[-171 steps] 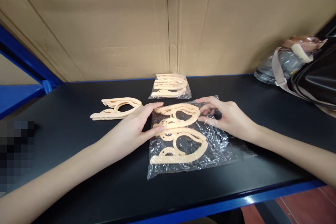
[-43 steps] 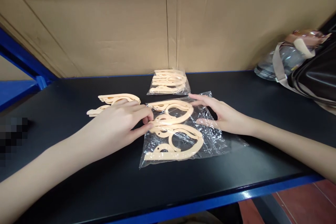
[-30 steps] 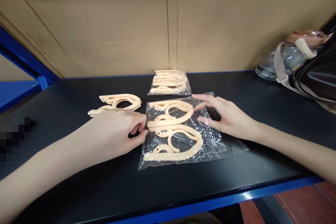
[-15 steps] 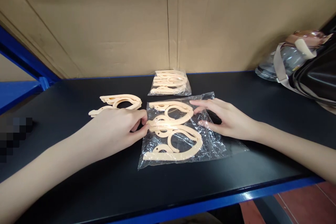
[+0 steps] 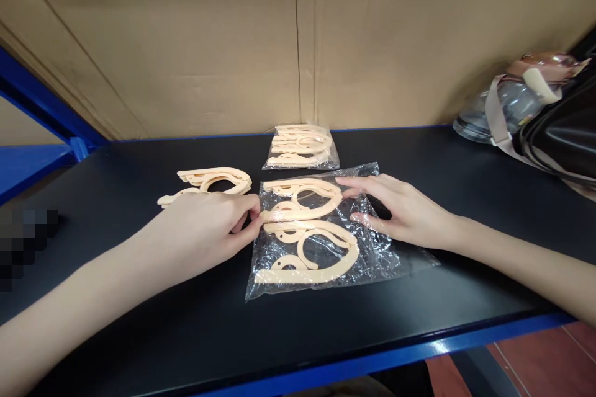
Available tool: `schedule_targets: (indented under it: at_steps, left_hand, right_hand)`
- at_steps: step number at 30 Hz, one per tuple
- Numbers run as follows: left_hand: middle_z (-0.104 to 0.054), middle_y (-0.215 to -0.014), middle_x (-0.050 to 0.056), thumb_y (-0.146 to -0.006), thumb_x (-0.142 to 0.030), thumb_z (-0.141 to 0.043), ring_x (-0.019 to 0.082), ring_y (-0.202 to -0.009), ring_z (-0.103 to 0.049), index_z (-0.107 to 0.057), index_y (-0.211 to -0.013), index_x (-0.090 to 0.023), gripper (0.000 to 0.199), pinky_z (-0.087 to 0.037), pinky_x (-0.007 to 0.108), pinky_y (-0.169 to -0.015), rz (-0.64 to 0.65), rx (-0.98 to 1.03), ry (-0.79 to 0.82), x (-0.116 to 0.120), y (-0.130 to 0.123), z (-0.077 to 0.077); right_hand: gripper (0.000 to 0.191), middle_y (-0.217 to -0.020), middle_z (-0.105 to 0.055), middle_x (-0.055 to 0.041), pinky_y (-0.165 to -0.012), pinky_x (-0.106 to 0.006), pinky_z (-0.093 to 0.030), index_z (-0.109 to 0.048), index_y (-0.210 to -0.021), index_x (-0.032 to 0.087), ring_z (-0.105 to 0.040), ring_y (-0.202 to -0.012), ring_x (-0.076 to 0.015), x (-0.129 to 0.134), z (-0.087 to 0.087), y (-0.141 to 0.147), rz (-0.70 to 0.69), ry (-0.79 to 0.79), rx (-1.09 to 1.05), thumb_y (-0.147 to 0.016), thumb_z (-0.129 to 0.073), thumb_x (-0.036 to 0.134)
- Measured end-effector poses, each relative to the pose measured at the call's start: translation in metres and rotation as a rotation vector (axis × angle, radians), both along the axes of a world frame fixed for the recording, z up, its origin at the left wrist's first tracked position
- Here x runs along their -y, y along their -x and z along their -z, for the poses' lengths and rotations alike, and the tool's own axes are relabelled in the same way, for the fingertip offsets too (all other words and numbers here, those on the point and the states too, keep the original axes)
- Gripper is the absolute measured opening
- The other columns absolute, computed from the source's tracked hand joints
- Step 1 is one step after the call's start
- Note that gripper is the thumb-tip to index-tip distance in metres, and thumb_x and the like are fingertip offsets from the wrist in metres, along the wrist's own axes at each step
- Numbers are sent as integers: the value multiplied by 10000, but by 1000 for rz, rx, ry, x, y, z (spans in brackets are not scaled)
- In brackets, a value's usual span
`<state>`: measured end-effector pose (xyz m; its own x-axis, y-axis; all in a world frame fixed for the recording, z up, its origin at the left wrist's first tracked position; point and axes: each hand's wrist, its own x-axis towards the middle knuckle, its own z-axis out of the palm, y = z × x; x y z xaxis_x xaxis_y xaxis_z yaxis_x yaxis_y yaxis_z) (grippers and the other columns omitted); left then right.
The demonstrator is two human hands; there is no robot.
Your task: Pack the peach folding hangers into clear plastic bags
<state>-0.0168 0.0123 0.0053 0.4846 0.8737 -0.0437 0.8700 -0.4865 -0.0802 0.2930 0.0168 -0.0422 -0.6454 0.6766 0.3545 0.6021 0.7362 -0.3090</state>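
Note:
A clear plastic bag (image 5: pixel 274 294) lies flat before me with two beige folding hangers inside, an upper folded hanger (image 5: pixel 331 206) and a lower folded hanger (image 5: pixel 326 274). At the bag's left edge, my left hand (image 5: pixel 209 226) is closed, thumb and forefinger pinching the bag by the end of the upper hanger. Across the bag, my right hand (image 5: pixel 391 208) has its fingers spread, the fingertips on the plastic at the right of the upper hanger. Loose folded hangers (image 5: pixel 233 175) lie behind my left hand, which partly covers them.
Farther back on the black tabletop (image 5: pixel 186 335) sits another bag of folded hangers (image 5: pixel 302 146), near a cardboard wall (image 5: pixel 209 43). A clear bottle with a strap (image 5: pixel 516 99) and a black bag (image 5: pixel 568 130) stand at right. Blue metal edging (image 5: pixel 372 356) borders the table.
Inside the bag, the upper hanger's lower arm has shifted slightly and overlaps the lower hanger less. Both hands stay in almost the same places.

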Motion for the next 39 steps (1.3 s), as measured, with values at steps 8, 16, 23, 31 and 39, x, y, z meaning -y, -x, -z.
schedule_targets:
  at_steps: [8, 16, 23, 31, 39]
  left_hand:
    - [-611, -662, -21, -901, -526, -336, 182, -551, -555, -594, -840, -262, 374, -319, 271, -532, -101, 97, -183, -11, 15, -21]
    - [-450, -1468, 107, -723, -775, -529, 340, -1368, -361, -454, -1387, -218, 870, -328, 466, -1085, -7, 130, -80, -52, 72, -19]
    - [-206, -1623, 124, -664, -750, -576, 352, -1495, -123, -166, -1561, -200, 1129, -189, 503, -1168, -165, -23, 148, -61, 89, -6]
    - [-328, -1552, 212, -715, -668, -576, 383, -1436, -261, -188, -1545, -86, 1085, -238, 521, -1137, -194, -11, 188, -56, 83, -10]
    - [-488, -1406, 215, -772, -561, -622, 370, -1306, -433, -385, -1424, -94, 837, -354, 505, -1052, -208, 90, 240, -53, 84, -19]
  right_hand:
    - [467, -1052, -740, 9, -870, -408, -491, -446, -1384, 225, -638, -885, -182, 2, -7, 0, 94, -27, -2, -931, -550, 263]
    - [400, -942, -755, 31, -879, -395, -484, -521, -1316, 238, -670, -858, -172, 2, -10, 0, 120, 19, -98, -921, -577, 276]
    - [533, -1117, -745, 11, -922, -384, -503, -380, -1448, 287, -678, -1040, -166, 1, -10, -2, -145, 491, -278, -948, -562, 259]
    - [589, -1297, -661, -63, -1133, -510, -333, -212, -1546, 262, -533, -1294, -187, 2, -11, -1, -311, 620, -269, -999, -423, 201]
    - [642, -1413, -561, -72, -1074, -474, -422, -179, -1552, 308, -542, -1271, -185, 7, -16, 4, -324, 646, -240, -977, -405, 137]
